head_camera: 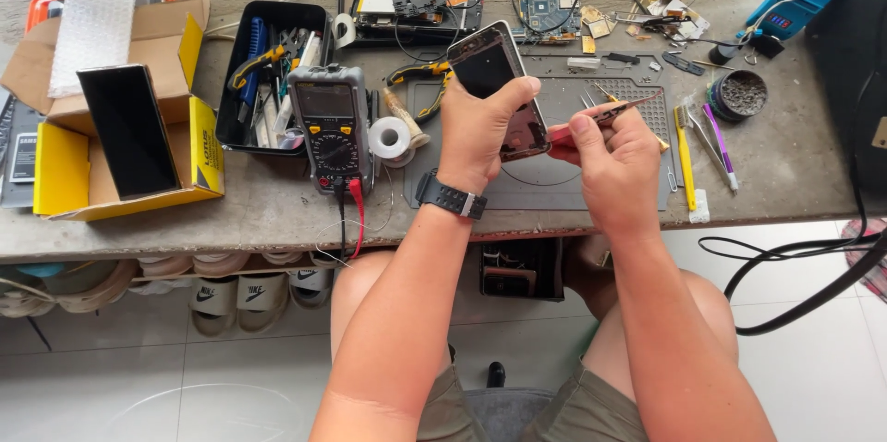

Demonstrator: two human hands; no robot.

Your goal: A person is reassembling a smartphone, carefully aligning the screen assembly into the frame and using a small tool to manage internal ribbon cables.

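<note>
2 hands are being held above a long grey table (277, 206), which is being crowded with repair gear. On its left end, an open yellow cardboard box (199, 142) is being topped by a dark flat panel (127, 131) lying across it. Beside the box, a black tray (231, 82) is being filled with hand tools, and a multimeter (330, 125) with red and black leads is being rested against the tray's right side. Under the hands, a grey work mat (554, 185) is being used as the base, with a solder spool (389, 138) just left of it. Near the far edge, a bare circuit board (549, 2) is being left among loose wires and small parts. A round tin (742, 93) is sitting near the right end, with a yellow brush (685, 157) and other slim tools close by.

A smartphone (499, 82) is being gripped in the left hand (480, 133), fingers wrapped around its lower half, tilted up off the mat with its dark screen facing the camera. A black watch (450, 197) is being worn on that wrist. A pair of tweezers (601, 111) is being pinched in the right hand (614, 160), thumb and fingers closed on it, beside the phone's right edge; whether it is touching the phone cannot be told.
</note>
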